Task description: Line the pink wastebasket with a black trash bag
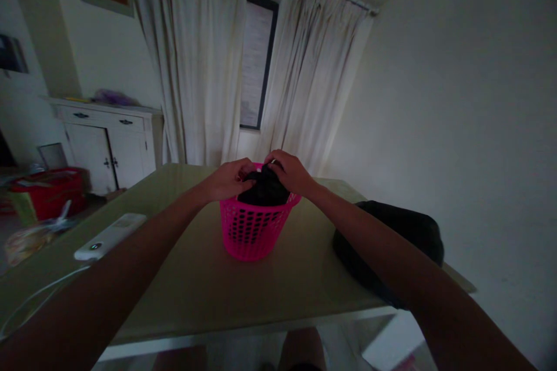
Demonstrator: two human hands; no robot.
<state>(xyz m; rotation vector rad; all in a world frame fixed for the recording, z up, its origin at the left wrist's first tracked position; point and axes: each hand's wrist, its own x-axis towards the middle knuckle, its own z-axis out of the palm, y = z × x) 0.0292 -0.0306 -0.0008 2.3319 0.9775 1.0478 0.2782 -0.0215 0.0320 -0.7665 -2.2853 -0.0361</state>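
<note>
While my left hand (228, 181) and right hand (293, 171) are pinching a black bundle (263, 191) near its top, the pink basket (250, 248) below them is mostly hiding it; a greenish table (304, 266) is spreading beneath, curtains (209, 69) hanging beyond.

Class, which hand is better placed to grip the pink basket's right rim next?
Probably the right hand: it is at that side of the pink basket, the left hand at the other.

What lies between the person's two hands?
Black material, bunched in the mouth of the pink basket, lies between the left hand and right hand; the head view shows this.
</note>
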